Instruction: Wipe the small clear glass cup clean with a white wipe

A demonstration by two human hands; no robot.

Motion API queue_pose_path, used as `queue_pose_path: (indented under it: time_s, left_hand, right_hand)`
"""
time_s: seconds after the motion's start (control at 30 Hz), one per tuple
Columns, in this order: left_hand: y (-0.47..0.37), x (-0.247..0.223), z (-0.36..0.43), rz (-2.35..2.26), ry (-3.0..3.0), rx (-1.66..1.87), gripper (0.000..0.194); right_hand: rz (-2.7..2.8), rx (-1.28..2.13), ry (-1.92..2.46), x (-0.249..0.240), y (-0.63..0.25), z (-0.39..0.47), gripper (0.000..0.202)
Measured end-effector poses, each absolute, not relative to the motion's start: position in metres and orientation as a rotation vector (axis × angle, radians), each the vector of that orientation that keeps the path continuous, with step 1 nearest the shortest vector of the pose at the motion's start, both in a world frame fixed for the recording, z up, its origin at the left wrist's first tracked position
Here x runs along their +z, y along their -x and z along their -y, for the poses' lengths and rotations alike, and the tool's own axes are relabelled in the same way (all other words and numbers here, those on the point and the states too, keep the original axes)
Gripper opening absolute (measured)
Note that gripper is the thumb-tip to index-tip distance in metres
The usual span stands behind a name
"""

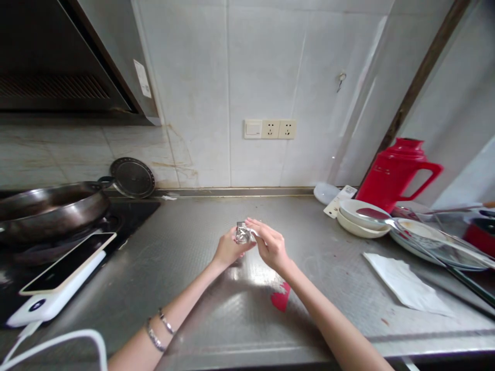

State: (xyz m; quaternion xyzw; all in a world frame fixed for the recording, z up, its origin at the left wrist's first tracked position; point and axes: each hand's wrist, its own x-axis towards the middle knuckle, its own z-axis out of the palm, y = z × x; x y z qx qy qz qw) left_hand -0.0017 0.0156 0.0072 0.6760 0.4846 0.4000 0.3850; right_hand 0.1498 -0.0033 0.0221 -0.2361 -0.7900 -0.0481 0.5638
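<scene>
A small, shiny silver piece with a crinkled, foil-like surface [243, 233] is held above the metal counter, in the middle of the view. My left hand [227, 248] is closed around its lower left side. From the right, the bent fingers of my right hand [272, 244] press against its other side. Something thin and whitish [254, 232] shows at those fingertips; what it is I cannot make out. Below the hands, a torn red scrap [281, 298] lies on the counter, partly behind my right forearm.
On the left, a wok [58, 208] sits on the stove, with a phone [71, 263] and white power bank [58, 299] in front. Stacked bowls [361, 226], a red thermos [394, 172], a plate [400, 242] and white tissue [404, 283] are on the right.
</scene>
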Motion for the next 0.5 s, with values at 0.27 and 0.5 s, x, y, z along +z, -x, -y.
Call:
queue_pose_path:
  time_s: [0.27,0.5]
  left_hand:
    - [-0.0046,0.0051,-0.0082,-1.298,-1.915,1.044,0.041]
    - [0.0006,0.0044,-0.0124,-1.327,-1.978,0.984,0.027]
  right_hand:
    - [1.963,0.003,0.759,0.0176,-0.1539,-0.0073,0.030]
    - [2.121,-0.173,0.541,0.0190,-0.1492,-0.0013,0.036]
